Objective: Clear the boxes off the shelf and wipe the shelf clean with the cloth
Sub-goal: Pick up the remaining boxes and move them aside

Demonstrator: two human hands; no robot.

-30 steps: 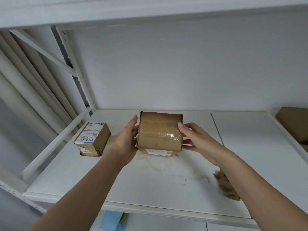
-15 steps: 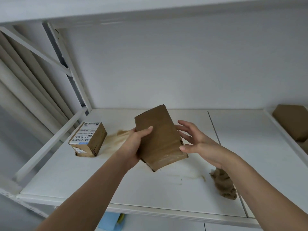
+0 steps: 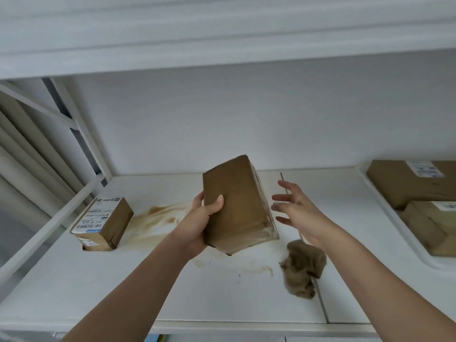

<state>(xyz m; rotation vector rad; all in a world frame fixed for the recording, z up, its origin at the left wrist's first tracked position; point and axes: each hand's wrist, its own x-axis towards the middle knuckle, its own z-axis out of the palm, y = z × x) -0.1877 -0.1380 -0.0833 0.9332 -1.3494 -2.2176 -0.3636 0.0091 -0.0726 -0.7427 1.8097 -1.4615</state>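
while the left hand [image 3: 201, 222] grips the plain brown box [image 3: 237, 206] by its left side, thumb curled over the front face, the box hangs tilted above the middle of the white shelf [image 3: 118, 287], its lower corner clear of the surface. the right hand [image 3: 299, 212] is just beside the box's right side, fingers spread and relaxed, holding nothing and not touching it. a smaller labelled box [image 3: 103, 224] sits on the shelf to the left, near the side rail, well apart from the held one. a tan smear [image 3: 158, 222] spreads across the shelf from that small box toward the centre, with thinner brown marks [image 3: 246, 266] under the held box. the crumpled brown cloth [image 3: 302, 267] lies on the shelf below the right wrist, over the seam between panels. on the neighbouring shelf section at right two more boxes [image 3: 417, 183] rest touching each other.
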